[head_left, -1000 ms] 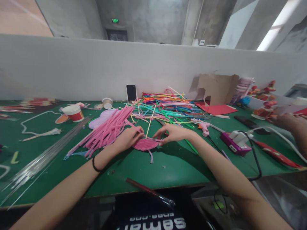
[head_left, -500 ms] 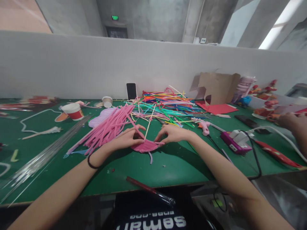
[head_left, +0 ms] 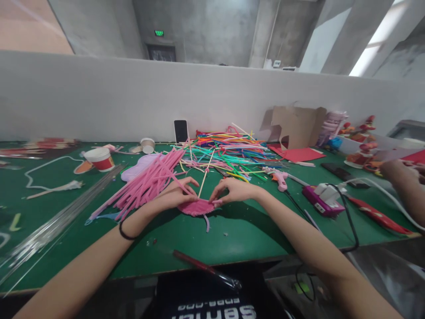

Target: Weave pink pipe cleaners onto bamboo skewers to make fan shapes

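Above the green table, I hold a curved pink piece of fuzzy pipe cleaners point(head_left: 195, 208) between my two hands. My left hand point(head_left: 177, 193) pinches its upper left edge, with a pink pipe cleaner running up past the fingers. On the other side, my right hand point(head_left: 234, 190) has thumb and finger closed on a pink pipe cleaner end at the right edge. A short lilac pipe cleaner point(head_left: 207, 224) hangs below the piece. Behind it a thin pale stick point(head_left: 202, 182) with a small pink knot slants upward; its lower end is hidden.
Beside my left hand lies a bundle of pink pipe cleaners point(head_left: 146, 181). A multicoloured pile point(head_left: 229, 150) spreads behind. To the right are a pink glue gun point(head_left: 280, 178), a purple power strip point(head_left: 323, 201) and another person's hand point(head_left: 403, 175). A paper cup point(head_left: 100, 159) stands left.
The whole view has shifted slightly, with the table lower in the picture. My right hand has come a little closer to my left along the pink piece's edge. Both hands keep their pinch.
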Action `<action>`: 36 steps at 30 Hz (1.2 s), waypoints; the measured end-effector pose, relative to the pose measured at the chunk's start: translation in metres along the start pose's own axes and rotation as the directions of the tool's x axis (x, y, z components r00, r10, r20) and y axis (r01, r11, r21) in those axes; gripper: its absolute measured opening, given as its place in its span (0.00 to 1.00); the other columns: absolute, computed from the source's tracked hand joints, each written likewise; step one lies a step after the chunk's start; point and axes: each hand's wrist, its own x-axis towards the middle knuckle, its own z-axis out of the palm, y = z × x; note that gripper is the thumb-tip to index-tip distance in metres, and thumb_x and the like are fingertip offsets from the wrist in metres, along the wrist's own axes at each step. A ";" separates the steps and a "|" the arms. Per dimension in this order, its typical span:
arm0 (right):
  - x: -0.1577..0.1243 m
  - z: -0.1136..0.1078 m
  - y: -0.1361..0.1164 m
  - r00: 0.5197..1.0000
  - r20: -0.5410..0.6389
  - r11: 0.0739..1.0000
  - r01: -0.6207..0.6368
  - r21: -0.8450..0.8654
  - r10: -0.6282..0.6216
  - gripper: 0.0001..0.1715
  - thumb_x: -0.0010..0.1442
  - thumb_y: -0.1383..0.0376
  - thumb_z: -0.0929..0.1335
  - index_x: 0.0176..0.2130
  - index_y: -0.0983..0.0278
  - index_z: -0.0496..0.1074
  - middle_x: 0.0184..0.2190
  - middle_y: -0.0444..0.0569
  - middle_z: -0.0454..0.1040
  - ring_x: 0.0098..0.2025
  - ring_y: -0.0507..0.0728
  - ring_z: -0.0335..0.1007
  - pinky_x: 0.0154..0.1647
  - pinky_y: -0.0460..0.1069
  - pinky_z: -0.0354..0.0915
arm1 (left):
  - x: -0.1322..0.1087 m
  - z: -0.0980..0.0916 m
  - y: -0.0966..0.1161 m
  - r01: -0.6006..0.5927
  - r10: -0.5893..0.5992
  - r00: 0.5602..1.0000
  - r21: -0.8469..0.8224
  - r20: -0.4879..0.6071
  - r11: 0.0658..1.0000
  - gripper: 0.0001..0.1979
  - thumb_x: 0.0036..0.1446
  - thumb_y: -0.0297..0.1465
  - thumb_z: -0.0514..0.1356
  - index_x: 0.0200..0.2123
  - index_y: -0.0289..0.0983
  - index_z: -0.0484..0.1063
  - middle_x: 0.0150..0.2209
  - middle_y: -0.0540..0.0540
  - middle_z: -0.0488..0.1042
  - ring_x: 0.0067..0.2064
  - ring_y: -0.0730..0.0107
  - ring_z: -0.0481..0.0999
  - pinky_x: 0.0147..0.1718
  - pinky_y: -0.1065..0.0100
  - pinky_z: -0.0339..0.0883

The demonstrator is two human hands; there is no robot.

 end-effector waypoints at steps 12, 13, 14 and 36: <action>0.011 0.012 -0.003 0.954 -0.299 0.997 0.011 -0.077 -0.034 0.12 0.58 0.58 0.72 0.38 0.63 0.82 0.34 0.46 0.81 0.38 0.54 0.74 0.40 0.46 0.63 | -0.002 -0.003 0.001 -0.045 0.043 0.997 0.046 0.060 0.998 0.16 0.51 0.39 0.64 0.42 0.39 0.69 0.30 0.51 0.79 0.29 0.66 0.77 0.27 0.69 0.67; 0.013 0.015 -0.005 0.944 -0.329 0.997 0.014 -0.075 -0.038 0.12 0.59 0.58 0.71 0.38 0.63 0.81 0.33 0.46 0.81 0.37 0.54 0.74 0.39 0.46 0.62 | -0.003 -0.002 0.001 -0.046 0.044 0.997 0.037 0.060 0.998 0.16 0.51 0.39 0.64 0.42 0.39 0.69 0.30 0.51 0.79 0.28 0.67 0.76 0.26 0.69 0.66; 0.014 0.018 -0.006 0.937 -0.348 0.997 0.018 -0.073 -0.042 0.11 0.60 0.59 0.71 0.38 0.64 0.80 0.33 0.46 0.81 0.36 0.53 0.73 0.38 0.45 0.62 | -0.003 -0.001 0.001 -0.050 0.048 0.997 0.033 0.060 0.998 0.16 0.51 0.39 0.64 0.42 0.39 0.69 0.30 0.51 0.78 0.28 0.68 0.75 0.26 0.69 0.66; 0.033 0.038 0.006 0.888 -0.460 0.961 -0.126 -0.244 0.000 0.09 0.63 0.71 0.67 0.39 0.64 0.77 0.39 0.50 0.81 0.41 0.56 0.77 0.41 0.46 0.63 | 0.012 0.014 -0.018 -0.105 0.159 0.954 0.214 -0.254 0.971 0.13 0.55 0.42 0.62 0.38 0.40 0.71 0.33 0.49 0.79 0.37 0.61 0.79 0.37 0.64 0.68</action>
